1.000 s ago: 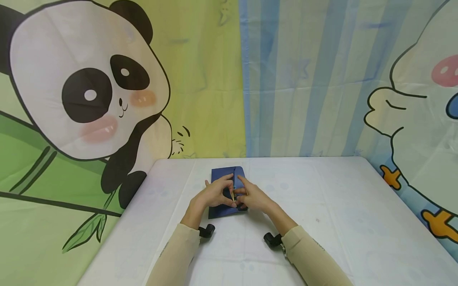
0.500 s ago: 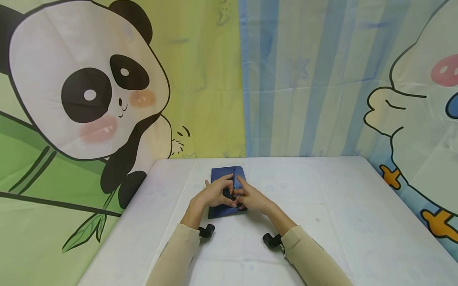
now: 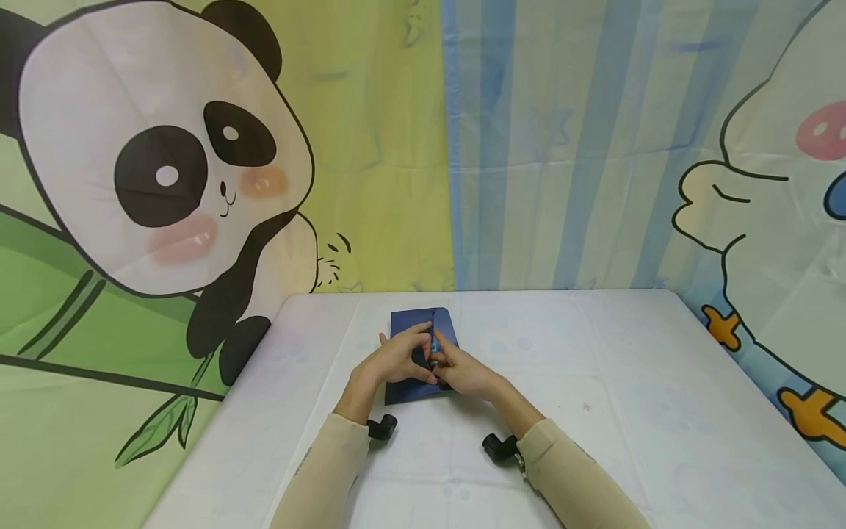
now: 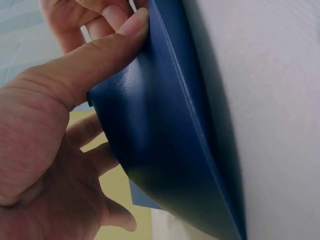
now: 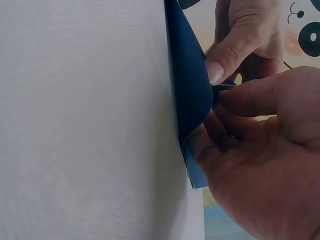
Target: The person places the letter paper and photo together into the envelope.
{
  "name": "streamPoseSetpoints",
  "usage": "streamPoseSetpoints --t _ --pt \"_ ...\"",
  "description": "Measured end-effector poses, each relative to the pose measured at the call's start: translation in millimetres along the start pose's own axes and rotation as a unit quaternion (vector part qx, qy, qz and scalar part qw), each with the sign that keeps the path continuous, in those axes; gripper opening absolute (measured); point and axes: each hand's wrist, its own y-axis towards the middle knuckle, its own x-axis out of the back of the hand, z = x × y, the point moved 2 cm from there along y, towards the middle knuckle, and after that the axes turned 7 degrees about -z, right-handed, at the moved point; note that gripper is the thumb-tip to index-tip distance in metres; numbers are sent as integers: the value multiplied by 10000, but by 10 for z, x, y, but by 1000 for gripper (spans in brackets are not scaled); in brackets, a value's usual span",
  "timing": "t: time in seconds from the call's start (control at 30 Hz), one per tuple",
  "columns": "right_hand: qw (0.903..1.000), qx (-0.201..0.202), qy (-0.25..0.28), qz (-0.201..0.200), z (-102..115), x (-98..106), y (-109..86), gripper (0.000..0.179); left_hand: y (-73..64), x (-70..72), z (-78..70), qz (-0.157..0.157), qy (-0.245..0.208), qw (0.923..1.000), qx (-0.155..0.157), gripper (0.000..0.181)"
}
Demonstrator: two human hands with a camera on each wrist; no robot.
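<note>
A dark blue book-like cover (image 3: 405,394) with a flap (image 3: 444,319) on its right side lies on the white table. My left hand (image 3: 396,358) is over its middle; in the left wrist view its thumb (image 4: 107,57) presses on the bent-up edge of the smooth cover (image 4: 150,115), while the other fingers spread behind. From the right, my right hand (image 3: 465,371) meets it, fingertips at the flap's seam. The right wrist view shows the right thumb (image 5: 250,97) and curled fingers around a lifted edge of the cover (image 5: 192,90). What lies between the fingertips is mostly hidden.
The table (image 3: 595,353) has a white cloth with faint creases. Behind it hangs a printed curtain (image 3: 529,147) with a panda on the left and a pale cartoon figure on the right. A black wrist camera (image 3: 382,427) sits at each cuff.
My right hand has shifted slightly left, and its fingers have drawn in closer to the left fingertips. A pale sliver between the hands is no longer visible. The left hand stays put.
</note>
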Motion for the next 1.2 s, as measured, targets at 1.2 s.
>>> streamPoseSetpoints --t 1.2 --pt "9906 -331 -530 -1218 1 262 -22 63 -1 -96 39 461 118 9987 194 52"
